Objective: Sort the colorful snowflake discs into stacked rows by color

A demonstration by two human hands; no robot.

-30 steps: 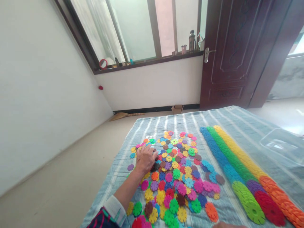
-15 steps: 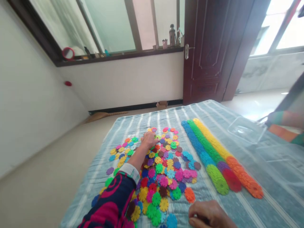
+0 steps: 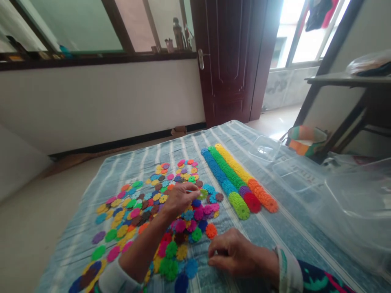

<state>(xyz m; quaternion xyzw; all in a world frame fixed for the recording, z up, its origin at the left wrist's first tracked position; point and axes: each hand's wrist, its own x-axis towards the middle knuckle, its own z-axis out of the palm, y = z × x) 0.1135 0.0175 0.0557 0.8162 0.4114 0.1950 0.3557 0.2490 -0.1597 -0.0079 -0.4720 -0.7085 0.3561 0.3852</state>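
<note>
My left hand point(image 3: 182, 196) is over the right part of a loose spread of coloured notched plastic discs point(image 3: 171, 249). Its fingers are pinched on a lime green notched disc point(image 3: 202, 194). My right hand point(image 3: 231, 251) rests near the front of the cloth with its fingers curled in; whatever they may hold is hidden. Just beyond it lies an orange disc point(image 3: 211, 231). To the right, overlapping discs form three long rows: a blue row point(image 3: 218, 173) ending in lime green, a green row point(image 3: 227, 167) ending in purple and red, and a yellow row point(image 3: 233, 162) ending in orange.
A striped blue-grey cloth point(image 3: 293, 248) covers the surface. Clear plastic boxes point(image 3: 360, 195) stand along the right side, with a smaller clear tray point(image 3: 265, 148) farther back. Beyond the far edge are a wall and a dark red door point(image 3: 229, 61).
My left hand has come back from the far part of the spread and moved toward the rows, now with a lime green disc. My right hand stays curled. The view has turned right.
</note>
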